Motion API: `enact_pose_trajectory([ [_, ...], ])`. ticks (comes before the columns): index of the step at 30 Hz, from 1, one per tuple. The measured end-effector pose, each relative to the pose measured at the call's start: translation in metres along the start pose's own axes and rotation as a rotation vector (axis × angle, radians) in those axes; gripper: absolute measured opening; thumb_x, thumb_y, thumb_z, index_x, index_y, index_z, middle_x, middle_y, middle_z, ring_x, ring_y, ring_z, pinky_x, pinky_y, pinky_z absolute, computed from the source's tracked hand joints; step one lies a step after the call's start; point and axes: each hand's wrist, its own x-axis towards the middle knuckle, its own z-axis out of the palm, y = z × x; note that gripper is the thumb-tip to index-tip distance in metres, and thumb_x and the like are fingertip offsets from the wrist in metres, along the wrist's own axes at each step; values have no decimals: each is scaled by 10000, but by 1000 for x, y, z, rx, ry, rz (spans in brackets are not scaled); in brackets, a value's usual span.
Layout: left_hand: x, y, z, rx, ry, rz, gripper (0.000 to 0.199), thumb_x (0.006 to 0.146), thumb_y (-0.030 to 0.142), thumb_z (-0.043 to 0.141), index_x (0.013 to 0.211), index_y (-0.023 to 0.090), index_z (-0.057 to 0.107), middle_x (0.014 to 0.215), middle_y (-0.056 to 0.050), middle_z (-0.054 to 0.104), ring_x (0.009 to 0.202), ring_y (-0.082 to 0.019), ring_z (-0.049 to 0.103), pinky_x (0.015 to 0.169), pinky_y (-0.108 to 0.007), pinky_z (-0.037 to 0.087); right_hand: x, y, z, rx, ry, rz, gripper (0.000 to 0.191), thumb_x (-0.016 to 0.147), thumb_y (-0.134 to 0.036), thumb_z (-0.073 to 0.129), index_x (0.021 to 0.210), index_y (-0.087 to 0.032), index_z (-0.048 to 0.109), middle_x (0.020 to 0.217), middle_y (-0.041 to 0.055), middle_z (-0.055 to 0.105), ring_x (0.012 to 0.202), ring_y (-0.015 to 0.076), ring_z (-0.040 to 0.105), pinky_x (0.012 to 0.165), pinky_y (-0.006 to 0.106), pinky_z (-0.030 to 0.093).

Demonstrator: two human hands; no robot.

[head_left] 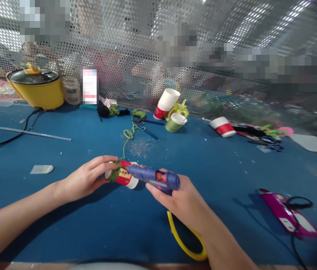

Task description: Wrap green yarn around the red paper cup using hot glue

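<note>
A red and white paper cup [124, 179] lies on its side near the middle of the blue table, with green yarn [115, 173] wrapped round one end. My left hand [87, 176] grips the yarn-wrapped end, its fingers over the top and the thumb below. In my right hand [175, 195] is a blue glue gun [153, 176], its nozzle pointing left at the cup, close to the edge of the yarn. Whether the nozzle touches the cup is hard to tell. A green strand runs from the cup up to a small yarn bundle [138, 114].
Behind stand a yellow pot [42, 92], a jar [71, 91], stacked cups [167, 101] and a green-wrapped cup [175, 123]. Another cup [222, 127] lies right. A glue stick [29, 132] is left, a purple power strip [289, 215] right. A yellow cable [185, 249] loops below my right hand.
</note>
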Motion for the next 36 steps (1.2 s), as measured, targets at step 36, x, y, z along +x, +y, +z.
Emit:
enact_pose_trajectory([
  [36, 0, 0, 1, -16, 25, 11, 295, 888, 151, 456, 1181, 168, 426, 1197, -151, 507, 1101, -213, 530, 891, -366, 503, -4, -6, -2, -6, -31, -29, 129, 783, -246, 559, 675, -191, 515, 625, -28, 574, 537, 97, 493, 580, 210, 425],
])
